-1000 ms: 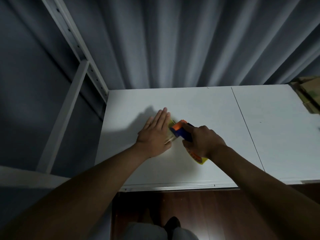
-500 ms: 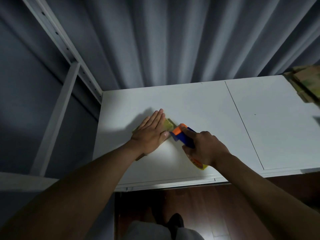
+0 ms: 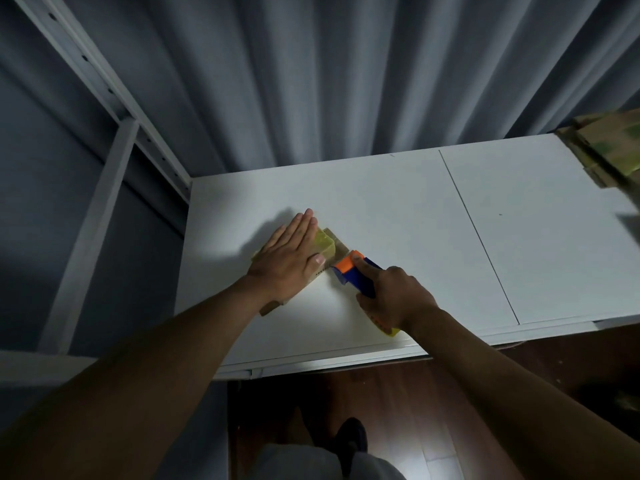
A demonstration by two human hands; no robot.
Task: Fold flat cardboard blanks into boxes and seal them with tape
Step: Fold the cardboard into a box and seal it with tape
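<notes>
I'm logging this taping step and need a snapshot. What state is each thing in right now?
Left hand: flat, fingers straight, pressing down on the small box.
Small box: on the white table, yellowish tape across its top.
Right hand: grips the tape dispenser.
Tape dispenser: orange end against the box's near side.
Cardboard stack: lying at the table's far right edge, untouched.

Dim room, light falling brightest on the white table (image 3: pixel 381 202); a soft shadow is spreading left of the left hand (image 3: pixel 291 258); edges are bending and blurring, corners darkening
</notes>
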